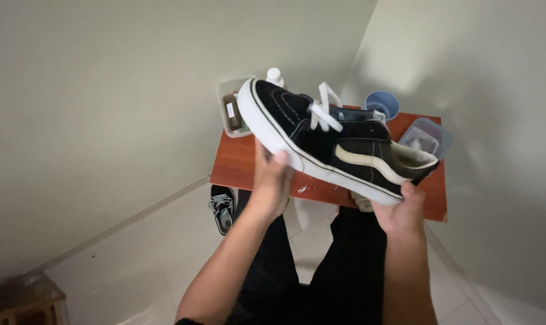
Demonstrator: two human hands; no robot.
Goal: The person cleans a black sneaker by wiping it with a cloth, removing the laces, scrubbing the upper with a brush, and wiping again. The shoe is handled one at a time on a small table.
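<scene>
I see a black sneaker (333, 135) with a white sole and white side stripe held up in the air over the near edge of the bench (243, 168), toe pointing to the far left corner, heel to the right. My left hand (272, 180) is closed around the sole under the forefoot, thumb on the white sidewall. My right hand (399, 210) is closed under the heel end, fingers wrapped beneath the sole. Both grip the same shoe, tilted so its side faces the camera. White laces (324, 108) are loose and sticking up, not tied. Progress, my guess: shoe is only being held and looked over; the sole looks mostly white, and nothing wet or soapy shows on it, so any cleaning work seems still ahead. A second sneaker (223, 207) lies on the floor just by the bench's near left corner, untouched. Containers: a clear tub (231, 108) at the far left corner holds a brown item, can't tell what; a white bottle (275, 75) stands just behind it; a blue cup (382, 103) sits at the far edge, contents hidden; a clear tub (428, 135) at the right edge has something pale inside, unclear. Small white flecks on the bench near the front edge.
</scene>
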